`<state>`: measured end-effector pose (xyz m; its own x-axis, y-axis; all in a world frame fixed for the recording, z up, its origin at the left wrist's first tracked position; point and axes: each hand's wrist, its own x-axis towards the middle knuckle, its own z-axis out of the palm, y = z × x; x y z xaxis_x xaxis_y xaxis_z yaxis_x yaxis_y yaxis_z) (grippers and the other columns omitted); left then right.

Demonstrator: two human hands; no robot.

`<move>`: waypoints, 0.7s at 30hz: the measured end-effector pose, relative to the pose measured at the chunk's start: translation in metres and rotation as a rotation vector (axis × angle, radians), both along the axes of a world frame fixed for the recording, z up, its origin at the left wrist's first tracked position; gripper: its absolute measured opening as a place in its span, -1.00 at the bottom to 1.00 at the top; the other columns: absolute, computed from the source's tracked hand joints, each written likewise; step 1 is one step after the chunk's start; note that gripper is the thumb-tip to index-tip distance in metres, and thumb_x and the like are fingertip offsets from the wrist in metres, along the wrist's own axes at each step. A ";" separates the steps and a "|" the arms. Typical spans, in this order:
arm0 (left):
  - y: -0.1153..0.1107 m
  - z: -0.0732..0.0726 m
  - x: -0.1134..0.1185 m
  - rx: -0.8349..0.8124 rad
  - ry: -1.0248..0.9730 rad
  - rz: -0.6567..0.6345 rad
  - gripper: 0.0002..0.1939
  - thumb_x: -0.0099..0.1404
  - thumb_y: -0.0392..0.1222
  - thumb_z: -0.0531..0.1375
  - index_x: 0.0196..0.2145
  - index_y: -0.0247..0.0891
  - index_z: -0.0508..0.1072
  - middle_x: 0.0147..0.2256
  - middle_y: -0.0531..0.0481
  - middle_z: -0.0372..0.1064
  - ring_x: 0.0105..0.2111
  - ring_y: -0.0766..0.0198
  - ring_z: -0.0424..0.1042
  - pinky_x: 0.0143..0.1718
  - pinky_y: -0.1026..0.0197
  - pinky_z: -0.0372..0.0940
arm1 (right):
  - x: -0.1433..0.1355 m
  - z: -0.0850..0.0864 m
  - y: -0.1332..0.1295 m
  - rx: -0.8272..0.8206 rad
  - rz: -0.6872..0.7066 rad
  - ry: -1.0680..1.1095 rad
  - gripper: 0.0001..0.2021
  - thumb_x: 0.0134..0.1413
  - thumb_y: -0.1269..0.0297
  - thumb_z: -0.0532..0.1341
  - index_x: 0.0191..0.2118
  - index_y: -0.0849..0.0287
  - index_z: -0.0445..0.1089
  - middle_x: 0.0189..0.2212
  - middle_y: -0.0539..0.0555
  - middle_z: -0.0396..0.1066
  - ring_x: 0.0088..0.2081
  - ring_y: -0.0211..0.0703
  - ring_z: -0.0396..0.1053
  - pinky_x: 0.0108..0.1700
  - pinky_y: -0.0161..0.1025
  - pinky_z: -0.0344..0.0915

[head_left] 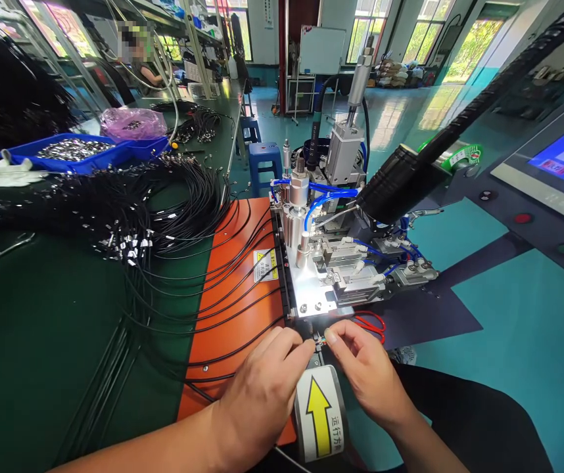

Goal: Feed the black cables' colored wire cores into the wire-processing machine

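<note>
My left hand (pixel 268 384) is closed, thumb and forefinger pinched by the front end of the machine's track. A black cable (pixel 202 380) runs in beneath it, and its end seems to sit between those fingertips. Opposite it, my right hand (pixel 367 368) pinches the thin coloured wires (pixel 322 341) at the cable's end. The fingertips of both hands nearly meet there, and they partly hide the wires. Just below the fingers is a guide plate bearing a yellow arrow label (pixel 319 414). Right behind the hands stands the metal pneumatic machine (pixel 319 279) with blue air tubes.
Several black cables cross the orange plate (pixel 237 289) into the machine from a bundle (pixel 178 203) on the green table (pixel 30 341). A blue tray (pixel 65 154) holds small metal parts. A lamp (pixel 390 184) overhangs the machine; a control panel (pixel 523 197) stands right. A person (pixel 146 69) sits far back.
</note>
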<state>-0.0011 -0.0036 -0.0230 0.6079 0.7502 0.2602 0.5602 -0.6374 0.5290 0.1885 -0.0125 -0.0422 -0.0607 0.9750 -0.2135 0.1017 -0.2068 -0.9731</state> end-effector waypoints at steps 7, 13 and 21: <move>0.002 0.001 0.000 0.001 0.035 0.017 -0.75 0.34 -0.46 0.03 -0.14 -0.28 0.43 -0.27 -0.09 0.27 -0.31 0.17 0.29 -0.29 0.13 0.36 | 0.002 -0.002 -0.001 -0.007 -0.001 0.014 -0.71 0.30 0.06 0.14 -0.34 0.18 0.34 -0.45 -0.03 0.28 -0.40 -0.22 0.23 -0.36 -0.30 0.21; 0.004 0.004 0.001 0.028 0.092 0.018 -0.74 0.35 -0.46 0.00 -0.16 -0.27 0.43 -0.30 -0.07 0.26 -0.33 0.17 0.27 -0.31 0.14 0.34 | 0.001 -0.001 0.000 -0.016 -0.007 0.026 -0.70 0.28 0.06 0.16 -0.37 0.18 0.34 -0.48 -0.05 0.24 -0.42 -0.24 0.20 -0.39 -0.32 0.16; 0.006 0.008 0.001 0.045 0.139 -0.024 -0.72 0.33 -0.49 -0.01 -0.15 -0.27 0.41 -0.29 -0.07 0.25 -0.33 0.17 0.26 -0.30 0.14 0.33 | 0.003 -0.002 0.002 -0.022 0.008 0.048 -0.70 0.28 0.06 0.16 -0.36 0.18 0.35 -0.51 -0.08 0.19 -0.47 -0.28 0.13 -0.45 -0.32 0.07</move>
<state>0.0000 0.0022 -0.0154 0.6579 0.7246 0.2050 0.6104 -0.6726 0.4184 0.1914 -0.0109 -0.0441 -0.0794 0.9696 -0.2313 0.0569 -0.2272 -0.9722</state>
